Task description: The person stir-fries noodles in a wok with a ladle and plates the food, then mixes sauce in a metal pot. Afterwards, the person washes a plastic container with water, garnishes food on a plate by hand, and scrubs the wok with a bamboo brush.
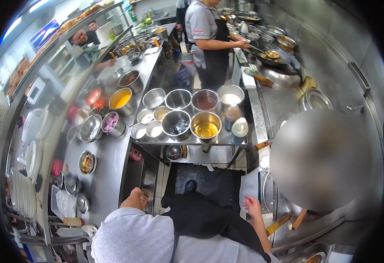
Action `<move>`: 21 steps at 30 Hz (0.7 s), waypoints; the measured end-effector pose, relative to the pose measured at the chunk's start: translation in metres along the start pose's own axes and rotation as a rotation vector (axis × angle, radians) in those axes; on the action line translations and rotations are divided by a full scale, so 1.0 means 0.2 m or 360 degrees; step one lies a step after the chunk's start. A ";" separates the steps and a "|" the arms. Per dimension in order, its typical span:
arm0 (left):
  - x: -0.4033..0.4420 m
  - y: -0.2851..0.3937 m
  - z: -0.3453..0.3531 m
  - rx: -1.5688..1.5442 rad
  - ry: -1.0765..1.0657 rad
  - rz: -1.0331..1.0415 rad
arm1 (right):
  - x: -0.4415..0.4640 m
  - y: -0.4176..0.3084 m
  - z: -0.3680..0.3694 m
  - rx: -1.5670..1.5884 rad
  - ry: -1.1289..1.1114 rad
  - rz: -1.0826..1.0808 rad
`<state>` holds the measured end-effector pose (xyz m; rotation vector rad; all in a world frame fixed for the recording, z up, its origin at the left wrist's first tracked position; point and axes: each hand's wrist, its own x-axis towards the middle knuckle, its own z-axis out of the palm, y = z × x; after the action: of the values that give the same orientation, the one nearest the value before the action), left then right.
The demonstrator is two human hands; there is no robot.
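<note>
Grip of the left hand (135,199), at 7 o'clock, is curled, its inner side hidden; I cannot tell whether it clamps anything. Right hand (251,205), at 5 o'clock: fingers bent, slightly apart, nothing visible between them. Long steel tabletop (113,153) runs from 8 towards 11 o'clock. Smaller tabletop (181,143) at 12 o'clock clusters open steel pots (178,97), probably for easy reach from the range (268,96). Bamboo brush (278,225), between 4 and 5 o'clock, sits just beside the right wrist, likely kept handy; its long axis slants from 8 to 2 o'clock, bristle end uncertain.
</note>
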<state>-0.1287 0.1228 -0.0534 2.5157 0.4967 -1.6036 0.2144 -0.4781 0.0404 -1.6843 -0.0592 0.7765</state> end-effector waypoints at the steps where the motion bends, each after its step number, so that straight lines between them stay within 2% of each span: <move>1: -0.08 0.00 -0.06 -0.0328 0.0033 -0.0258 | 0.02 0.15 0.02 0.0014 0.0022 0.0186; 2: -0.12 0.02 -0.12 -0.0736 0.0136 -0.0533 | 0.02 0.33 0.04 0.0028 0.0048 0.0370; 3: -0.15 0.08 -0.21 -0.1088 0.0274 -0.0715 | 0.04 0.65 -0.04 -0.1160 -0.0037 -0.0282; 4: -0.19 0.16 -0.32 -0.1371 0.0417 -0.0815 | -0.02 0.78 -0.08 -0.1374 -0.0063 -0.0248; 5: -0.19 0.25 -0.41 -0.1534 0.0503 -0.0789 | -0.10 0.81 -0.07 -0.1213 -0.0039 0.0093; 6: 0.01 0.23 -0.35 -0.1371 0.0719 -0.0521 | -0.15 0.82 -0.06 -0.0814 0.0075 0.0474; 7: 0.02 0.26 -0.46 -0.1670 0.0610 -0.0313 | -0.20 0.78 -0.04 -0.0457 0.0241 0.0776; 8: 0.04 0.30 -0.57 -0.1394 0.0717 -0.0356 | -0.23 0.76 -0.02 -0.0305 0.0350 0.0909; 9: -0.01 0.30 -0.65 -0.1386 0.0880 -0.0066 | -0.23 0.74 0.03 -0.0227 0.0423 0.0981; 10: -0.04 0.26 -0.75 -0.1266 0.0822 0.0063 | -0.23 0.71 0.11 -0.0175 0.0460 0.1028; 11: -0.09 0.20 -0.82 -0.1091 0.0941 0.0205 | -0.22 0.68 0.19 -0.0135 0.0497 0.1042; 13: 0.11 0.00 -0.87 -0.0904 0.0891 0.0357 | -0.15 0.59 0.37 -0.0073 0.0540 0.1018; 15: 0.26 -0.21 -0.89 -0.0989 0.1030 0.0411 | -0.05 0.48 0.55 -0.0044 0.0504 0.0902; 16: 0.12 -0.28 -0.97 -0.1172 0.1035 0.0347 | 0.02 0.41 0.62 -0.0052 0.0456 0.0817; 17: 0.16 -0.36 -0.98 -0.1155 0.1052 0.0353 | 0.09 0.32 0.68 -0.0083 0.0356 0.0703; 19: -0.08 -0.42 -1.14 -0.1260 0.0832 0.0198 | 0.21 0.12 0.82 -0.0107 0.0265 0.0577; 20: -0.08 -0.47 -1.15 -0.1263 0.0841 0.0205 | 0.23 -0.01 0.88 -0.0133 0.0192 0.0441; 21: -0.07 -0.51 -1.14 -0.1219 0.1060 0.0561 | 0.25 -0.08 0.91 -0.0163 0.0118 0.0306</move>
<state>0.0274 0.2769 0.0659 2.2554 0.5415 -0.3092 0.1653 -0.2955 0.0220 -1.8336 0.1176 0.8650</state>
